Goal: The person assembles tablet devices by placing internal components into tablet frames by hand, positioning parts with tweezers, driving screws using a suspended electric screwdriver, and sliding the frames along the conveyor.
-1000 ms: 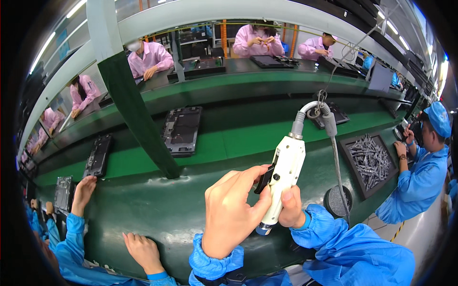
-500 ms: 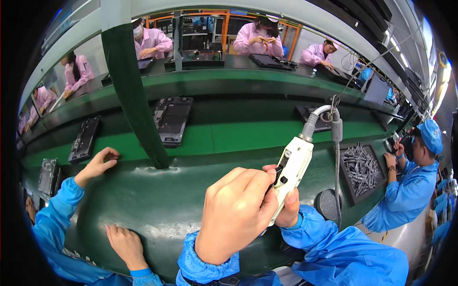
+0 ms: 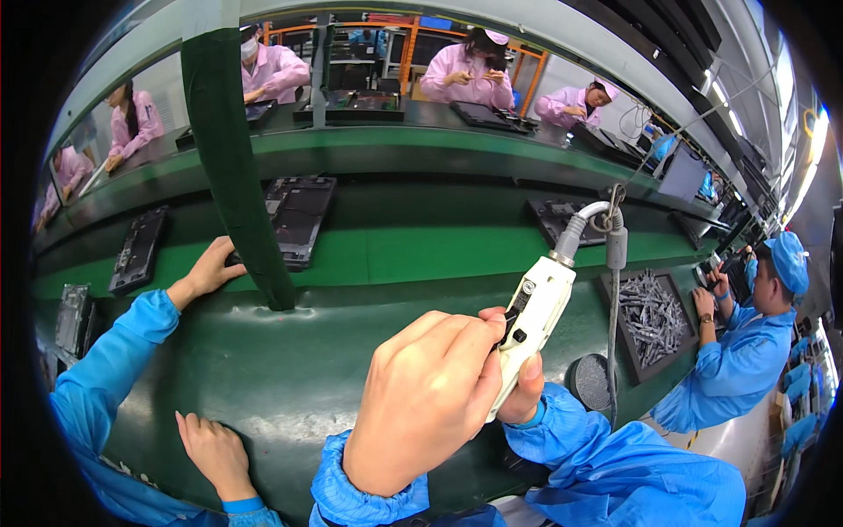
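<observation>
Left hand (image 3: 421, 404) bent and closed on the left side of a white hand tool (image 3: 549, 303), fingertips at a black part (image 3: 509, 321). Right hand (image 3: 524, 393) wrapped round the tool's other side, gripping, thumb on top. Held up over the green table (image 3: 334, 325), in from the near edge and toward the right end. Wide room to the left, up to a co-worker's hand (image 3: 215, 457) by the near edge; less room to the right, with a round dish (image 3: 594, 381) and a dark tray (image 3: 665, 358) of grey bits (image 3: 654, 316) near the right edge. Long and slanted: end with the grey cable (image 3: 613, 325) pointing right and toward the far edge, other end down and left, tip hidden. Chunky, with flat sides and a small black knob (image 3: 519, 335).
</observation>
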